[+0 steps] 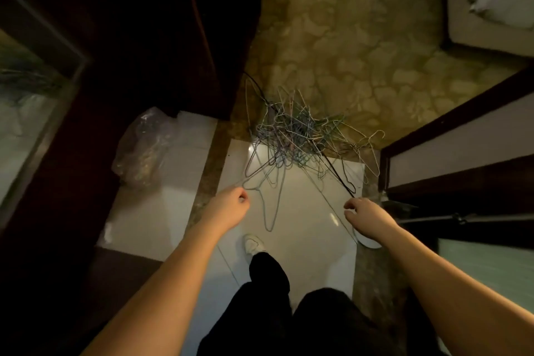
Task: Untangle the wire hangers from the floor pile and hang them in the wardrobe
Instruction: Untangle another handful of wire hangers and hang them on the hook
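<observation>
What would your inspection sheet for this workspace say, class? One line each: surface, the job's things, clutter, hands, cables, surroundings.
Surface: glossy pale floor tiles nearest the person, stone-patterned floor beyond.
Job's things: tangled pile of wire hangers straddling both floors.
Clutter: clear plastic bag on the floor, left.
Hands: left hand pinches a hanger wire; right hand has curled fingers, grip unclear.
Cables: one black cable runs through the pile.
Surroundings: dark wardrobe left, bed upper right.
</observation>
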